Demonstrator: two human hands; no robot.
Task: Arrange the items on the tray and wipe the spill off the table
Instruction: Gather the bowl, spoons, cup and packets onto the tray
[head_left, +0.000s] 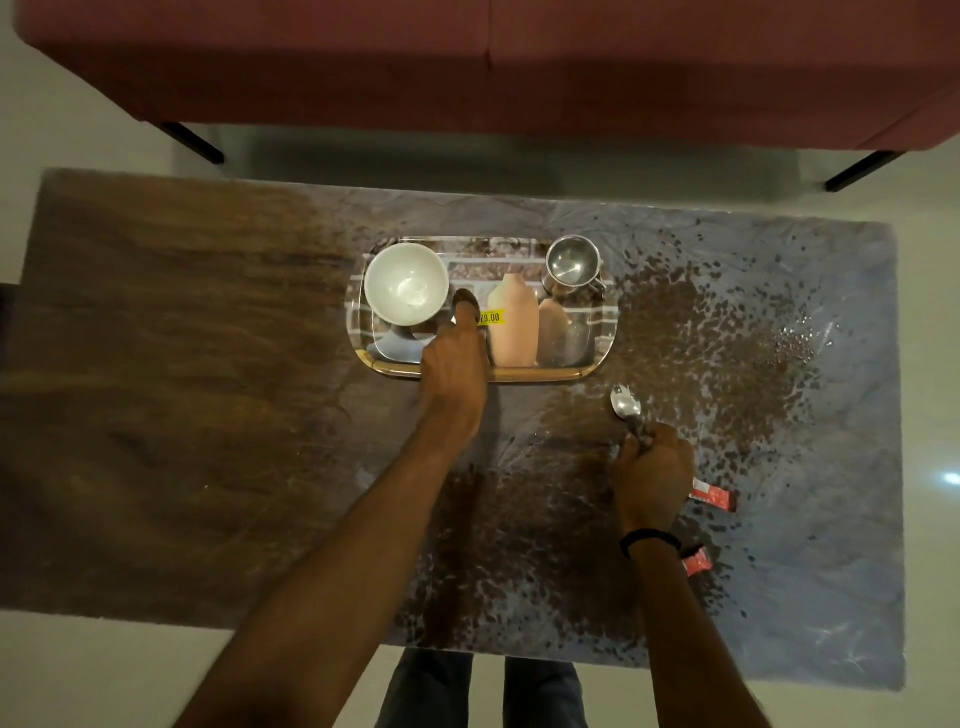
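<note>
- My right hand (652, 473) has its fingers curled round the handle of the spoon (626, 408). Its bowl sticks out past my knuckles, over the table (156, 364) and short of the near rim of the tray (519, 372).
- I judge the spoon to be light, stiff and slick, so a hold low on the handle suits it. It should be lowered flat, not dropped.
- My left hand (454, 364) reaches over that rim, fingers together and pointing away from me. The white bowl (406, 283) is to their left and the peach bottle (511, 325) to their right. I cannot tell whether the tips pinch anything.
- The bowl looks breakable and heavier, best taken by its rim. The bottle is tall and likely to tip, so I would grasp its middle.
- The spill (675, 322), brown and wet, spreads to the right of my right fingers and under that wrist.
- The red sachets (714, 499) lie just beside the wrist. They look light and limp, so I would pinch an edge.
</note>
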